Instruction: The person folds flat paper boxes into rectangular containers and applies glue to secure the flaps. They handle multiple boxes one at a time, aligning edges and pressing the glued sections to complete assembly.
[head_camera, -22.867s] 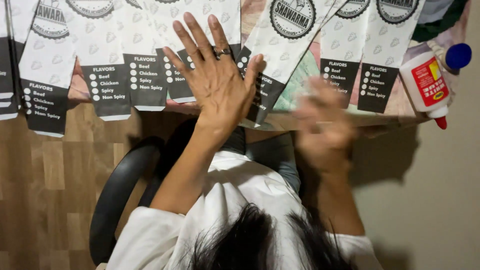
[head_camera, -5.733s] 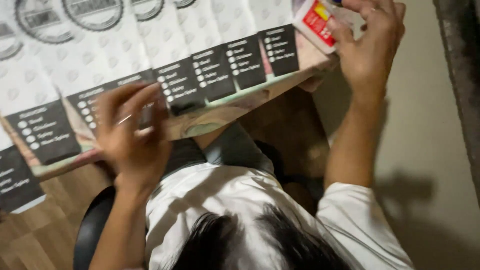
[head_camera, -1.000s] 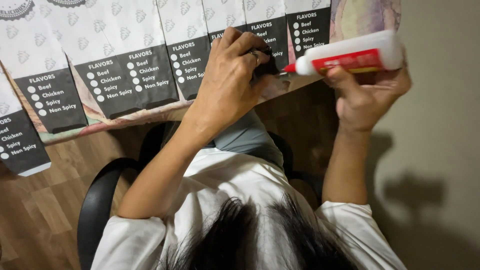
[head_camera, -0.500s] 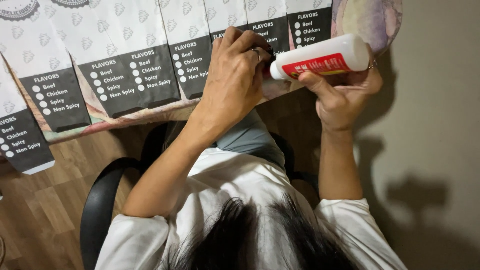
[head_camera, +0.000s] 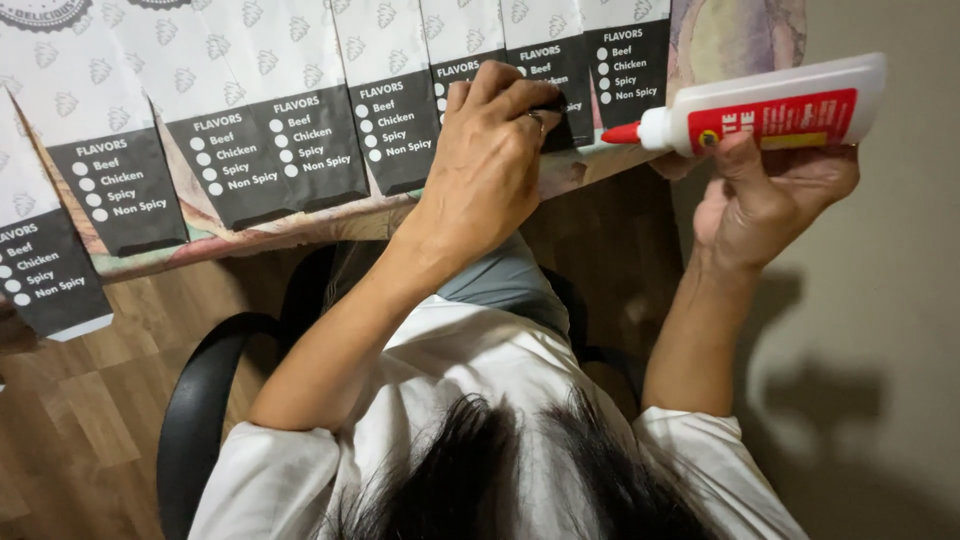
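Observation:
A row of white paper bags (head_camera: 290, 130) with black printed bottom panels lies overlapping along the table edge (head_camera: 300, 228). My left hand (head_camera: 490, 150) presses its fingertips on the black panel of one bag (head_camera: 458, 55) near the right end of the row. My right hand (head_camera: 770, 190) holds a white glue bottle (head_camera: 775, 100) with a red label, lying almost level. Its red nozzle points left toward the bags, a short gap from my left hand.
A patterned cloth (head_camera: 730, 40) covers the table under the bags. I sit on a black chair (head_camera: 195, 400) over a wooden floor (head_camera: 70, 400). A plain beige surface (head_camera: 890, 320) fills the right side. One bag (head_camera: 45, 275) hangs over the table edge at the far left.
My right hand has drawn the glue bottle to the right, so the nozzle is away from my left hand's fingers. My left hand stays pressed on the same bag.

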